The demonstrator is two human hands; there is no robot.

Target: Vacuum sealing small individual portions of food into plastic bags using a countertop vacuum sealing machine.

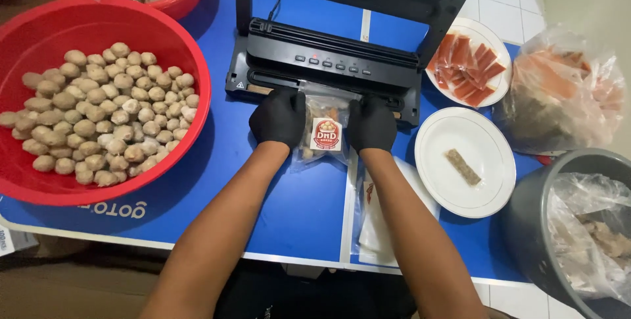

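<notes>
A clear plastic pouch filled with food and marked by a round red label lies on the blue table, its top edge tucked into the front slot of a black vacuum sealer whose lid stands raised. My left hand, in a black glove, grips the pouch's left edge at the sealer's mouth. My right hand, also black-gloved, grips the right edge. Both hands press close against the machine's front.
A big red basin of beige meatballs sits left; another red bowl of filled pouches is behind it. Right are a plate of red strips, a white plate with one brown piece, a bag, a grey lined bucket, and empty pouches.
</notes>
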